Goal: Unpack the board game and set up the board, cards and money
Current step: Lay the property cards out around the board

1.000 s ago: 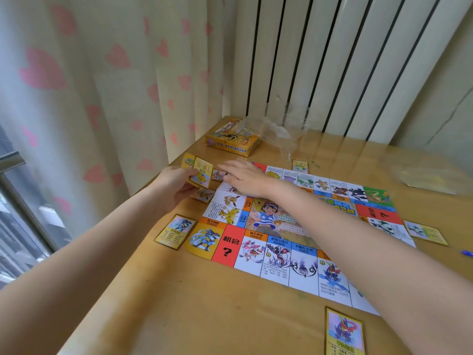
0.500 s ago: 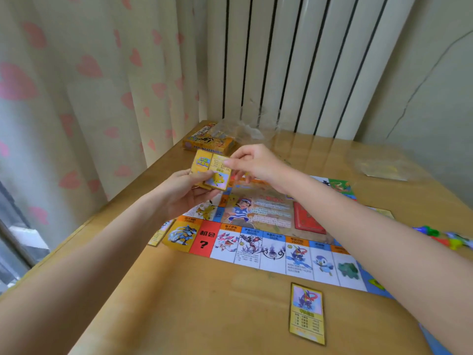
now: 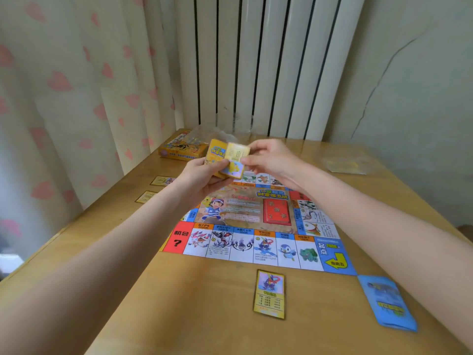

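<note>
The colourful game board (image 3: 258,226) lies flat on the wooden table (image 3: 179,303). Above its far edge my left hand (image 3: 202,178) grips a small stack of yellow cards (image 3: 217,152). My right hand (image 3: 268,160) pinches the top card (image 3: 236,160) of that stack at its right edge. A red card deck (image 3: 277,210) sits in the board's centre. One yellow-bordered card (image 3: 269,293) lies face up in front of the board, and a blue card pack (image 3: 387,303) lies at the near right corner.
The yellow game box (image 3: 183,148) sits at the far left of the table with crumpled clear plastic (image 3: 225,129) behind it. Two cards (image 3: 153,188) lie left of the board. A clear bag (image 3: 348,161) rests at far right. A curtain hangs left, a radiator behind.
My right hand left the board's far left corner and came up to the stack in my left hand, now pinching its top card. The view shifted right, showing the blue pack.
</note>
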The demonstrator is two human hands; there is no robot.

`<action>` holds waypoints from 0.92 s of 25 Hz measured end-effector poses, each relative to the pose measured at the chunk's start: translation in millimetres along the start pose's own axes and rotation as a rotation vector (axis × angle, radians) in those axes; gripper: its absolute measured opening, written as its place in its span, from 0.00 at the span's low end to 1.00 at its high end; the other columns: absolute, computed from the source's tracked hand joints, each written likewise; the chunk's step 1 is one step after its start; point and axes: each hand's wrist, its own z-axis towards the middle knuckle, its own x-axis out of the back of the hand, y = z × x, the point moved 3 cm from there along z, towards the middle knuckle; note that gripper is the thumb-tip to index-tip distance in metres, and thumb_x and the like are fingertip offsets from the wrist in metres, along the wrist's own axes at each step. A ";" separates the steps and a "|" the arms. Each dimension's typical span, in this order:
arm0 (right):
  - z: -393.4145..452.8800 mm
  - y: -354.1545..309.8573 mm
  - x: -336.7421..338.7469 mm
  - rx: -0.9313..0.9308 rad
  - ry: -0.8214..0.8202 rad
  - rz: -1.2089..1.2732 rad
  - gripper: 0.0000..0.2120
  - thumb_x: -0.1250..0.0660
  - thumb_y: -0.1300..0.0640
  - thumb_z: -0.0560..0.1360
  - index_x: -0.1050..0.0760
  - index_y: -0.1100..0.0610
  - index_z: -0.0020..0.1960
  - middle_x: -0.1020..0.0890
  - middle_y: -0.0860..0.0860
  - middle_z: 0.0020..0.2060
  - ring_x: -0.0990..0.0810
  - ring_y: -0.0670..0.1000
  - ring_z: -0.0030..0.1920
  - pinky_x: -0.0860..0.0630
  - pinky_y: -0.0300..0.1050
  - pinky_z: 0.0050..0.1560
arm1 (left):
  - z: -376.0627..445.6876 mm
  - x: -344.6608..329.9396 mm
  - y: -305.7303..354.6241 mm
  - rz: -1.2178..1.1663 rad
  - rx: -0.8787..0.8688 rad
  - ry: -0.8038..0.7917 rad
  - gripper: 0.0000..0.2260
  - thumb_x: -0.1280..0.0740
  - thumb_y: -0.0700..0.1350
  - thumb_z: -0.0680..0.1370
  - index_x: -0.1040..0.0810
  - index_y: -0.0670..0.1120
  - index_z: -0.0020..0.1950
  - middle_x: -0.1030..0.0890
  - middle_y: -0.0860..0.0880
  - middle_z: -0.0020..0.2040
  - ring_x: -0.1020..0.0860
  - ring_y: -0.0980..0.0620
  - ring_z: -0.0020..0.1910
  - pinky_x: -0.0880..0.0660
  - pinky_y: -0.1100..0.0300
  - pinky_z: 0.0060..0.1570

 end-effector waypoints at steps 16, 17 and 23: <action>-12.3 1.0 26.5 -0.011 0.145 -0.030 0.07 0.37 0.66 0.76 0.27 0.60 0.54 0.21 0.55 0.43 0.21 0.49 0.35 0.25 0.36 0.26 | -17.0 25.3 30.6 -0.039 0.098 0.087 0.13 0.45 0.49 0.82 0.28 0.39 0.51 0.16 0.41 0.40 0.19 0.52 0.32 0.23 0.65 0.28; -11.2 1.4 20.9 -0.009 0.131 -0.030 0.06 0.37 0.66 0.76 0.27 0.59 0.52 0.21 0.56 0.44 0.21 0.50 0.35 0.24 0.36 0.27 | -18.7 28.0 29.1 -0.032 0.106 0.080 0.13 0.46 0.47 0.82 0.29 0.39 0.52 0.16 0.41 0.38 0.18 0.51 0.32 0.22 0.64 0.30; -0.5 9.4 -10.9 -0.082 0.020 -0.074 0.12 0.36 0.65 0.76 0.28 0.63 0.59 0.21 0.58 0.48 0.21 0.49 0.37 0.24 0.36 0.27 | -24.0 47.2 27.9 0.058 0.100 0.040 0.10 0.44 0.43 0.82 0.29 0.37 0.54 0.16 0.40 0.37 0.16 0.48 0.35 0.20 0.60 0.32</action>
